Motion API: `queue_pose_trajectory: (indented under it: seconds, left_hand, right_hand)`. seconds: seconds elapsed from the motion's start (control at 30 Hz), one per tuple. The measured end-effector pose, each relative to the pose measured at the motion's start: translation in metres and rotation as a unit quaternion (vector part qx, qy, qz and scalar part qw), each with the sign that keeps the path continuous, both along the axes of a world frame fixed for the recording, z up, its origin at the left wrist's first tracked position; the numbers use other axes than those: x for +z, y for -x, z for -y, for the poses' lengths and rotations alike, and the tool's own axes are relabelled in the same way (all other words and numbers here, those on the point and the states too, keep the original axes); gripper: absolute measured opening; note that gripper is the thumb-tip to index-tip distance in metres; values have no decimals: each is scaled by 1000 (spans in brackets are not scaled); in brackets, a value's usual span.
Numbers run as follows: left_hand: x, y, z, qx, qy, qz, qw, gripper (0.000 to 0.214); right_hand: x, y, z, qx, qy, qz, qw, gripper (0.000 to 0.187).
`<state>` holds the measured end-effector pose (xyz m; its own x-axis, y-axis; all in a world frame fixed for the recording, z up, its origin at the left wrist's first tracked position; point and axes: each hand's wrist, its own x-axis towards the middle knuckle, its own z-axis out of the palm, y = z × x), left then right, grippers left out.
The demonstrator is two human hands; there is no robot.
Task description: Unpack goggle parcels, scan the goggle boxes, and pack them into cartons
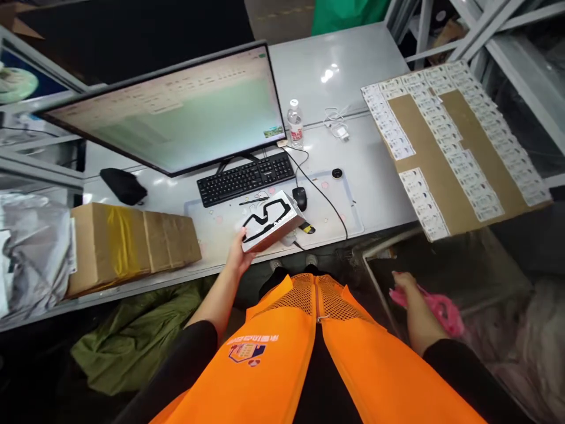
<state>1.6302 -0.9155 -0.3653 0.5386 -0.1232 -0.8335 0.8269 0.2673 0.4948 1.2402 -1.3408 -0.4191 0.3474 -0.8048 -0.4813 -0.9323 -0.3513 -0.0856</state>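
The words on the screen (176,112) and the little labels (485,182) are too small to read. The box (273,221) hides the fingers of the left hand (241,253).

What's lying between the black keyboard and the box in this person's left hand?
In the head view, a thin black pen lies on the pale desk mat, just beyond the box.

Single head-worn camera, facing forward and down past an orange vest (273,353), close above the left hand (241,254), right hand (404,281) and white desk (379,176).
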Motion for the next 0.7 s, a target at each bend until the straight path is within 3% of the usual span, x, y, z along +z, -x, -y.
queue_pose_trajectory:
  seconds: [0.1,0.2,0.33,0.47,0.57,0.7]
  left_hand:
    - [-6,32,-16,31,58,-33,997,38]
    - [-8,55,-39,83,93,-52,991,49]
    - [-20,70,-61,212,57,-65,973,47]
    - [-34,70,-76,309,-5,-64,949,43]
    - [-41,65,-84,341,-31,-62,938,38]
    - [-49,60,-87,318,-21,-81,944,34]
  right_hand:
    - [6,-39,-15,47,-44,-3,998,39]
    - [25,-101,-50,138,-69,110,982,38]
    - [30,-212,-144,274,-188,193,923,38]
    - [3,-301,-246,365,-187,122,904,51]
    - [-20,-330,-297,350,-179,68,917,64]
    - [-40,-337,-325,263,-157,117,945,80]
